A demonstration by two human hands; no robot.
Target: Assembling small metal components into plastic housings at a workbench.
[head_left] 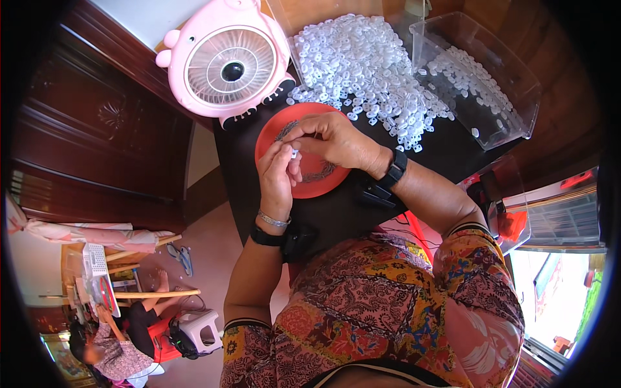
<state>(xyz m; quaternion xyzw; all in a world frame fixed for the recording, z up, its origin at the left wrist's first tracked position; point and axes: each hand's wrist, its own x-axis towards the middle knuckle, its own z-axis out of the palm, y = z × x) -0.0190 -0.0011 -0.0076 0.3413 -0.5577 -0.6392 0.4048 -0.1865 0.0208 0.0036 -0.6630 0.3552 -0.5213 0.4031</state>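
Over an orange round plate, my two hands meet. The fingers of my left hand are closed on a small white plastic piece with a hole. My right hand comes in from the right, thumb and forefinger pinched together at the left fingertips. What that pinch holds, if anything, is too small to make out. Thin dark grey metal bits lie on the plate, partly covered by my hands. Beyond the plate spreads a large heap of similar white pieces.
A pink animal-shaped fan stands at the far left of the black table. At the right is a clear plastic bin with more white pieces. Another person sits at the lower left near a white stool.
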